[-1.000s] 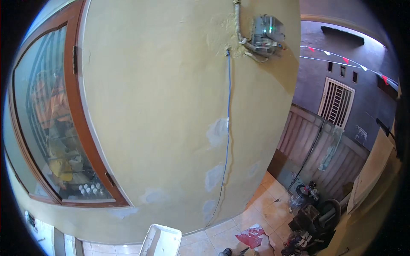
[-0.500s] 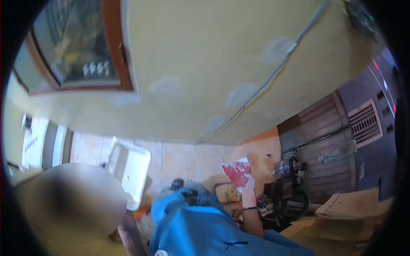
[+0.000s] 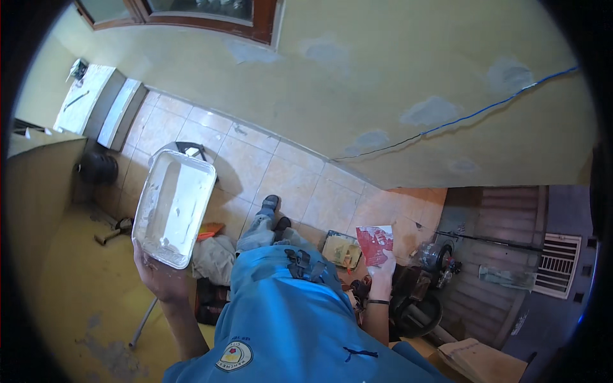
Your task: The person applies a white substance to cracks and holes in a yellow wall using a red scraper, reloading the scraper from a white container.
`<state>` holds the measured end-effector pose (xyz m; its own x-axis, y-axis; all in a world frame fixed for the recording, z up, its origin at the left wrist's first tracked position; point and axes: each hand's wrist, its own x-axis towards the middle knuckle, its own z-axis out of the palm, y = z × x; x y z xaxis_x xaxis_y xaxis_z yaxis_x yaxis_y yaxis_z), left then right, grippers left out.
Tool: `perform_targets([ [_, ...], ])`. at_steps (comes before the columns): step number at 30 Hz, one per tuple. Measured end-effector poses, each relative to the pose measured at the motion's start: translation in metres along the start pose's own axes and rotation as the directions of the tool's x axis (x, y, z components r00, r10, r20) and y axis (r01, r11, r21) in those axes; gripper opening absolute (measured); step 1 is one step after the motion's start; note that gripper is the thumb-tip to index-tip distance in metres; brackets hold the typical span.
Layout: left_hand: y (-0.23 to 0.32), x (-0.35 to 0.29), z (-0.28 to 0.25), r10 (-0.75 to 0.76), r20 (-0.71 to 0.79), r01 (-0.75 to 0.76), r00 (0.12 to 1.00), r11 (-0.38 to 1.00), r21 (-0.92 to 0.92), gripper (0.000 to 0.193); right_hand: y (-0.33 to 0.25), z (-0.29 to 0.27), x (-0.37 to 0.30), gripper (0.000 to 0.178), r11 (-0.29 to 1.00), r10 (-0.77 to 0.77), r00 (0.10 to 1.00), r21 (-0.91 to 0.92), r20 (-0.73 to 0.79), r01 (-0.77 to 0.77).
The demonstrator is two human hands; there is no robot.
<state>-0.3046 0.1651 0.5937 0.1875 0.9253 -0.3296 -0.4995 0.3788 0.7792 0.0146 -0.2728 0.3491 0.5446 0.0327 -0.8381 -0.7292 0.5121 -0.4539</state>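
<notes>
My left hand [image 3: 156, 276] is closed on the lower end of a white rectangular tray [image 3: 144, 217], smeared inside with white paste. The tray is held out tilted, on the left above the tiled floor. In my right hand [image 3: 381, 267] is a flat red spreader [image 3: 373, 242] with white smears across its face, pinched by its lower edge and pointing toward the wall. Patches of whitish filler, such as one filler patch [image 3: 429, 112], mark the yellowish wall [image 3: 383, 64] ahead.
A blue cable [image 3: 485, 105] runs along the wall, below a brown-framed window [image 3: 258, 25]. A dark stool [image 3: 191, 150] stands behind the tray. Assorted items and a black round tub [image 3: 418, 313] crowd the floor at right. White steps [image 3: 121, 115] rise at far left.
My view has turned, so more floor and less window show. The tray appears lower and farther left, with my left hand now visible on it. The red spreader stays in my right hand.
</notes>
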Motion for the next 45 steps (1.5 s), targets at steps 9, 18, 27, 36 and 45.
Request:
perform_targets([
  [9,-0.001,-0.016,-0.001,0.104,-0.061,-0.106,0.993,0.994,-0.018,0.051,-0.008,0.015,0.028,0.056,0.998,-0.003,0.994,-0.061,0.106,0.009],
  [18,0.003,-0.033,-0.028,0.212,-0.105,-0.215,0.972,0.976,-0.020,0.052,0.015,0.043,0.069,0.054,0.993,0.035,0.981,-0.119,0.193,-0.012],
  [27,0.004,-0.034,-0.014,0.270,-0.088,-0.270,0.959,0.963,0.012,0.055,0.055,0.087,0.076,0.052,0.992,0.127,0.934,-0.068,0.334,-0.110],
  [36,0.010,-0.041,0.009,0.260,-0.106,-0.259,0.960,0.966,0.020,0.053,0.032,0.074,0.075,0.059,0.989,0.109,0.965,-0.120,0.237,-0.082],
  [45,0.009,-0.057,0.004,0.249,-0.202,-0.257,0.947,0.966,-0.014,0.050,0.005,0.129,0.065,0.065,0.996,0.082,0.885,-0.010,0.458,-0.088],
])
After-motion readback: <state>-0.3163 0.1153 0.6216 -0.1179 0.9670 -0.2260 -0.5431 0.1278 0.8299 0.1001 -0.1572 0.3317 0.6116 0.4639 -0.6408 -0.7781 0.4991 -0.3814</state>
